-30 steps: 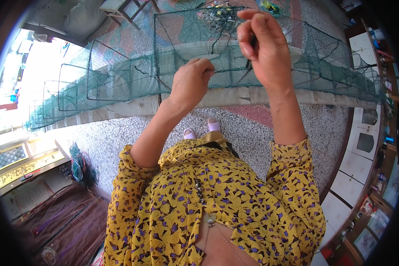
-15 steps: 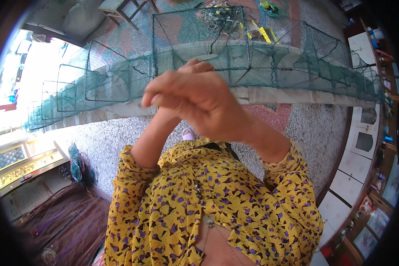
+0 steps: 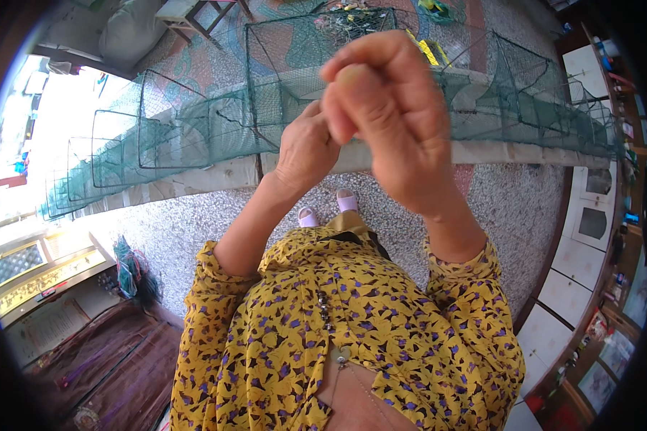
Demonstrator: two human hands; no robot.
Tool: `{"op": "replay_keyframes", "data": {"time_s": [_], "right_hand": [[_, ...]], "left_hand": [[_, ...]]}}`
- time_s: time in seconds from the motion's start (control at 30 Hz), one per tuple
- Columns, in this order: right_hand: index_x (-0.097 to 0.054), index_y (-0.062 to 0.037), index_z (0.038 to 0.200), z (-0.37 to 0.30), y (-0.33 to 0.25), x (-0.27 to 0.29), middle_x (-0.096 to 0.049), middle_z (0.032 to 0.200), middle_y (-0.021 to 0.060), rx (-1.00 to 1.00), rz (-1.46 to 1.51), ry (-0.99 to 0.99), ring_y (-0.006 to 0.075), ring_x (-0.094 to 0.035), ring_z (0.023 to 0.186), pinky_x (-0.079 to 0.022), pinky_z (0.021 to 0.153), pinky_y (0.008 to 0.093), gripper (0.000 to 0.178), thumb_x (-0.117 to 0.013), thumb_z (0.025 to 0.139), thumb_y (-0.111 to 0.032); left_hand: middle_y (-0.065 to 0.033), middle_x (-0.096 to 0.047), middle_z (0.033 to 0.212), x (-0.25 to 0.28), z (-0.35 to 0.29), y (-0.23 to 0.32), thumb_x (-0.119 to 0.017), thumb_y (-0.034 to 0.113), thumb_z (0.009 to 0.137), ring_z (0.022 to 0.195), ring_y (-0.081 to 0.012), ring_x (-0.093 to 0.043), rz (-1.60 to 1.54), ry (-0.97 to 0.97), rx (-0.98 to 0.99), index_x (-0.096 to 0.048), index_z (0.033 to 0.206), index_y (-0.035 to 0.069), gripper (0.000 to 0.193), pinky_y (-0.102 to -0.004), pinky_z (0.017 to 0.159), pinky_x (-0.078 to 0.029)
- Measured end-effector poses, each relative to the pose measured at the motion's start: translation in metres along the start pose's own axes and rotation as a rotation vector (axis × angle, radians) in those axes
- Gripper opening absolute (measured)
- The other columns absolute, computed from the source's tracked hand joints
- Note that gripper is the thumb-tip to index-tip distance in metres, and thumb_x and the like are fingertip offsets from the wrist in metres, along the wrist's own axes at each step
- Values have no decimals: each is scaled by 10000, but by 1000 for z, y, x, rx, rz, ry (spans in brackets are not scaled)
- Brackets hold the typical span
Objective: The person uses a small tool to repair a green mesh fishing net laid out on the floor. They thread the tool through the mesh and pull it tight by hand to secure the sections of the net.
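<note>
A long green net cage (image 3: pixel 194 136) on wire frames stretches across the view and rests on a pale wooden plank (image 3: pixel 216 176). My left hand (image 3: pixel 305 151) is at the net's near edge above the plank, its fingers curled into the mesh. Raised close to the camera in front of the net, my right hand (image 3: pixel 388 115) has its fingertips pinched together. I can make out nothing between them. Both sleeves are yellow with purple marks.
Below the hands, my feet in pale slippers (image 3: pixel 327 208) stand on a speckled stone floor (image 3: pixel 510 208). A bundle of green netting (image 3: pixel 129 269) lies at the left. White cabinets (image 3: pixel 589 215) line the right side. A wooden stool (image 3: pixel 194 11) stands beyond the net.
My right hand came back from the far part of the net toward the camera and now sits higher and closer. The left hand stayed at the net's near edge.
</note>
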State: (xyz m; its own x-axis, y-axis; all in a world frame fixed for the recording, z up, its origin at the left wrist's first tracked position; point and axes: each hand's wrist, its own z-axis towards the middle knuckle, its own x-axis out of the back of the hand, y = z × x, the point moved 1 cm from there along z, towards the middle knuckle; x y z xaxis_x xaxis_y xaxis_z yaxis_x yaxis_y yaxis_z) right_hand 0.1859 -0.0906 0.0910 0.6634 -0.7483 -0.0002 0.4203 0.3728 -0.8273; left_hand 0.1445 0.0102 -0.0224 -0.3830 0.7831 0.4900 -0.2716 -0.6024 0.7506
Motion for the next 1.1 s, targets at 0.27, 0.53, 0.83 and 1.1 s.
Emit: {"op": "replay_keyframes", "data": {"time_s": [0.27, 0.53, 0.83, 1.1], "right_hand": [[-655, -89, 857, -43, 6, 50, -591, 779, 8, 63, -876, -90, 168, -570, 716, -462, 596, 294, 56, -683, 812, -107], [-643, -79, 818, -102, 59, 47, -617, 764, 76, -418, -891, 45, 274, -612, 688, -472, 580, 368, 94, -686, 790, -157], [-581, -70, 830, -97, 81, 38, -623, 766, 87, -387, -930, 157, 306, -618, 668, -476, 552, 373, 142, -679, 807, -170], [-492, -56, 1047, -91, 90, 33, -632, 773, 178, -320, -854, 323, 375, -628, 711, -486, 589, 448, 265, -623, 817, -38]], "left_hand": [[-125, -581, 807, -3, 3, -8, -569, 90, 846, 716, -356, -583, 26, -44, 52, -583, 876, 65, 41, -422, 605, -463], [-147, -618, 806, -6, 10, -10, -540, 109, 914, 604, -262, -637, 7, -109, 114, -586, 945, 28, 98, -347, 527, -476], [-146, -614, 776, -13, 14, -7, -536, 130, 918, 565, -255, -626, 19, -87, 103, -582, 918, 28, 111, -353, 515, -465], [-138, -581, 733, -28, 19, -7, -536, 100, 910, 590, -240, -597, 37, -113, 87, -573, 893, 32, 80, -352, 530, -455]]}}
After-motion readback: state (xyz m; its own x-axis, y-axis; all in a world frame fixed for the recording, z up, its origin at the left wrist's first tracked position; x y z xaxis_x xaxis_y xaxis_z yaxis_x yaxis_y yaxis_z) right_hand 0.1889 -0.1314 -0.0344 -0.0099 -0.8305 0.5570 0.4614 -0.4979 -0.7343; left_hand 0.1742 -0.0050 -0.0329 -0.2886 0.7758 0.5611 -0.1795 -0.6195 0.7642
